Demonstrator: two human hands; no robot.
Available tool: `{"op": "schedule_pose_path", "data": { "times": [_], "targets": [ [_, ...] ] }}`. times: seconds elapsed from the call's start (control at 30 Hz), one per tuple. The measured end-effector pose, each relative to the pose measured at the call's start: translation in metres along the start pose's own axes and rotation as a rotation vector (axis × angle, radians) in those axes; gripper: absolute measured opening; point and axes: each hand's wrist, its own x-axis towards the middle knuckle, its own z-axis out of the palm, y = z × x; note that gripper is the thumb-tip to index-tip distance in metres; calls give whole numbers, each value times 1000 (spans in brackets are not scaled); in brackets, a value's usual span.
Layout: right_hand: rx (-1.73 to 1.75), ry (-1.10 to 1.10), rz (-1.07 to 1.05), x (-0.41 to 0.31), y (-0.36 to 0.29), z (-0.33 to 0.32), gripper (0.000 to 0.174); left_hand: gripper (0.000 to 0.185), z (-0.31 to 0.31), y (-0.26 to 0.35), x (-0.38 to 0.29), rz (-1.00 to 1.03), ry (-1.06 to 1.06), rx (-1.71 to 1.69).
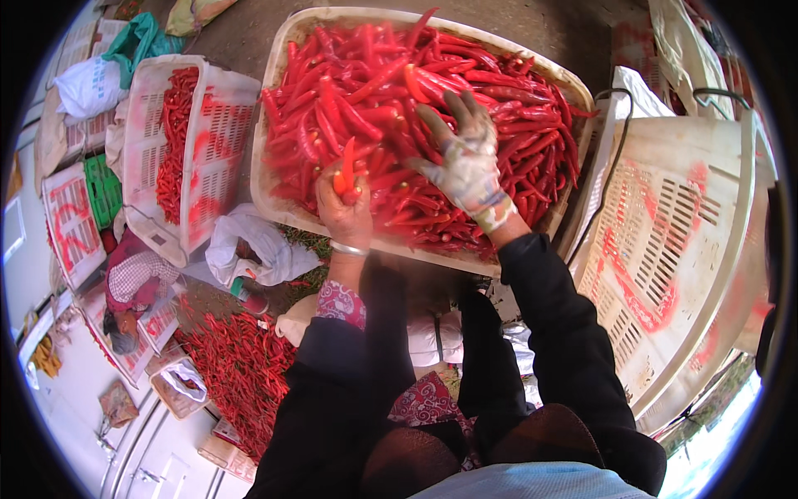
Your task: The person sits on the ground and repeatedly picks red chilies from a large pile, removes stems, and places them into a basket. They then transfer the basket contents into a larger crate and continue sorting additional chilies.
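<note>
A large pale plastic crate (424, 257) full of red chili peppers (523, 118) lies before me. Bare and wearing a metal bracelet, my left hand (345, 209) is closed around a few red and orange-red chili peppers (346, 174) at the crate's near left side. On my right hand (464, 156) is a white, stained work glove. Its fingers are spread over the peppers right of the crate's middle, and nothing shows in its grasp. Whether its fingertips touch the peppers cannot be told.
Tall slotted plastic crates (661, 249) stand close on my right. To the left are another crate (218, 150) with chilies, a white sack (259, 243) and a green crate (103, 190). Chilies cover the ground (237, 368) at lower left, near a bent-over person (134, 280).
</note>
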Motion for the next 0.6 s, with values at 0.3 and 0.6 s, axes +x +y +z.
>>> {"op": "schedule_pose_path", "data": {
  "times": [0.3, 0.6],
  "targets": [
    [-233, -268, -257, 134, -58, 72, 78, 44, 12, -79, 117, 139, 97, 86],
    [-39, -385, 134, 226, -87, 89, 64, 36, -10, -104, 211, -286, -158, -133]
  ]
}}
